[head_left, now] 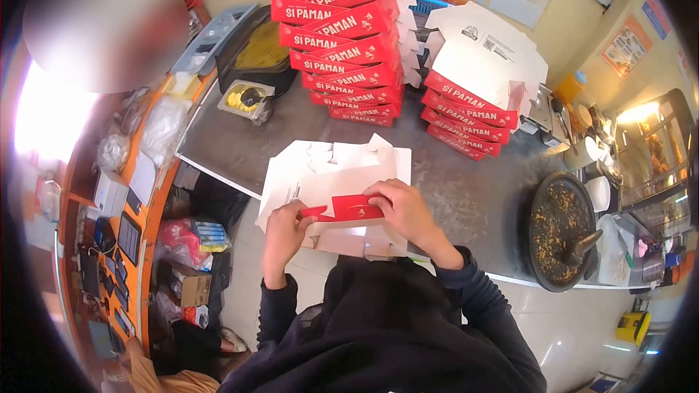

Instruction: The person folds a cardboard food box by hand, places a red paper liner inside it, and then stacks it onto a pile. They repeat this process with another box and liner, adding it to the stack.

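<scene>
Both grips are on the box (328, 171), a flat white blank sitting right at the front edge of the surface (233, 142). Its near end seems to poke past that edge toward my chest. My left grip (282, 227) is pinched closed on the left tip of the red flap (355, 208), thumb on top. My right grip (403, 209) is curled over the flap's right end, fingers closed down on it.

Room-wise, there's a bare grey strip between the box's far edge and the tall stack (349, 36) of red boxes at the back. The short stack (466, 113) sits back right with a white lid flipped up. To the right it's open until the mortar (559, 229), which is near the surface's right end. To the left it's bare out to the corner, and a small tray (247, 98) sits back by the left edge.
</scene>
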`<action>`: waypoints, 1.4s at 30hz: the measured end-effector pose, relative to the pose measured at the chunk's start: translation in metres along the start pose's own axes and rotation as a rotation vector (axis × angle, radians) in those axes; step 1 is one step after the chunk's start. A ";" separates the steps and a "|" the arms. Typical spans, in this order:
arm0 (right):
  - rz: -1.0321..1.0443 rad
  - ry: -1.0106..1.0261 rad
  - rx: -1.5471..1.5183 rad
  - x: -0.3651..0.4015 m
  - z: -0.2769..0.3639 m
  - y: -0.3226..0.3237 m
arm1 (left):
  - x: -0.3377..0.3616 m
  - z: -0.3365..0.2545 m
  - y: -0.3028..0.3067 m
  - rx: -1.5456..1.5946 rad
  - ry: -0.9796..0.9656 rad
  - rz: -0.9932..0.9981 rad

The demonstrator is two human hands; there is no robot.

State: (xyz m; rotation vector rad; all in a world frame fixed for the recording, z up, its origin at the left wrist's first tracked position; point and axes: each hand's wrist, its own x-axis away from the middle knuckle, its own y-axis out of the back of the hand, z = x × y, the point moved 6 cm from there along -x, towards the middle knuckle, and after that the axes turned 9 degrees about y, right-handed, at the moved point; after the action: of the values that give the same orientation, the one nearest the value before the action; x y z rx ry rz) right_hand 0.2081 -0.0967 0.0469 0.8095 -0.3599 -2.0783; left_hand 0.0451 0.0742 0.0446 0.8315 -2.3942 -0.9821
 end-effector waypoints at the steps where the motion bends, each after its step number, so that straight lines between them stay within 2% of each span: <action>1: 0.003 0.034 0.008 0.000 0.003 -0.005 | 0.000 -0.001 -0.001 -0.025 -0.017 -0.055; 3: 0.005 0.099 0.026 0.001 0.007 -0.015 | 0.000 -0.009 -0.006 0.039 -0.059 -0.159; 6: 0.022 0.142 0.015 0.002 0.016 -0.023 | 0.016 -0.054 -0.005 -0.182 -0.302 -0.282; 9: 0.051 0.164 -0.019 0.007 0.015 -0.022 | 0.017 -0.061 -0.011 -0.189 -0.373 -0.207; 12: -0.023 0.363 -0.033 0.006 0.014 -0.016 | 0.020 -0.064 -0.015 -0.180 -0.461 -0.188; 14: -0.355 0.052 -0.004 0.007 -0.003 -0.001 | 0.021 -0.061 -0.019 -0.191 -0.499 -0.191; 16: -0.394 -0.399 -0.279 0.014 -0.038 -0.006 | 0.026 -0.051 -0.026 -0.234 -0.515 -0.194; 18: -0.110 -0.976 -0.850 0.044 -0.089 -0.040 | 0.032 -0.041 -0.034 -0.284 -0.496 -0.155; 19: 0.102 -0.963 -1.180 0.044 -0.086 -0.053 | 0.034 -0.037 -0.039 -0.309 -0.490 -0.136; 22: 0.087 -0.784 -0.815 0.049 -0.075 -0.061 | 0.040 -0.021 -0.055 -0.410 -0.402 -0.061; 23: 0.023 -0.706 -0.774 0.048 -0.072 -0.065 | 0.037 -0.007 -0.060 -0.406 -0.375 -0.014; 26: -0.133 -0.368 -0.694 0.039 -0.039 -0.054 | 0.023 -0.009 -0.036 -0.049 -0.170 0.171; 27: -0.199 -0.381 -0.655 0.038 -0.030 -0.051 | 0.019 -0.018 -0.026 0.334 -0.151 0.243; 29: -0.312 -0.014 -0.197 0.036 -0.015 -0.043 | 0.009 -0.036 -0.005 1.104 -0.100 0.376; 30: -0.360 0.168 0.034 0.040 -0.009 -0.044 | 0.008 -0.048 0.003 1.190 -0.244 0.478; 31: -0.317 0.309 0.044 0.039 -0.006 -0.048 | 0.012 -0.060 0.007 1.068 -0.230 0.410; 32: -0.274 0.337 -0.015 0.041 -0.009 -0.047 | 0.015 -0.073 0.012 0.944 -0.217 0.343; 34: -0.193 0.384 -0.133 0.034 0.007 -0.031 | 0.011 -0.080 0.010 0.550 -0.152 0.429; 35: -0.289 0.338 -0.234 0.035 0.003 -0.021 | 0.009 -0.079 0.006 0.351 -0.118 0.472; 38: -0.156 0.179 -0.153 0.021 0.010 0.015 | 0.003 -0.068 -0.013 0.228 -0.236 0.571; 42: 0.061 0.104 -0.132 0.002 0.017 0.032 | 0.011 -0.092 -0.011 -0.048 -0.517 0.495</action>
State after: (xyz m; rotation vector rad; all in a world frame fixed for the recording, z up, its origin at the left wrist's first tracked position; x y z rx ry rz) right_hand 0.2160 -0.1178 0.0755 0.8136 -0.1860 -1.9725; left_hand 0.0936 0.0159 0.0995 -0.0685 -2.7765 -1.1297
